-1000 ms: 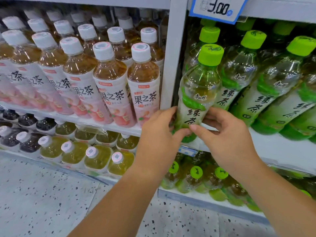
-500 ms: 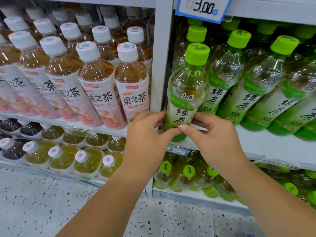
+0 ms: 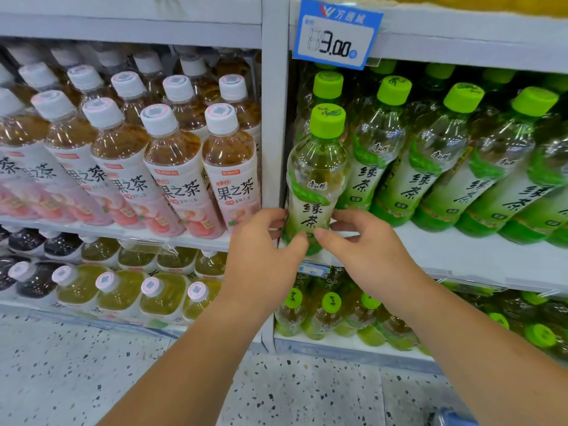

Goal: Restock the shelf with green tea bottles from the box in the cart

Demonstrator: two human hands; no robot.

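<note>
At the left end of the green tea shelf (image 3: 479, 256), beside the white upright (image 3: 274, 118), the front green tea bottle (image 3: 318, 179) stands at the edge. Both the left hand (image 3: 264, 250) and the right hand (image 3: 365, 250) clamp its base, thumbs nearly touching. Best to slide it back squarely (label outward) against the bottle behind (image 3: 325, 90), keeping it upright.

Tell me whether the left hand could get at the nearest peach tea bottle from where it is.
Probably yes: the peach tea bottle stands at the shelf front just beyond the upright, unblocked, but the left hand must first release the green tea bottle.
</note>
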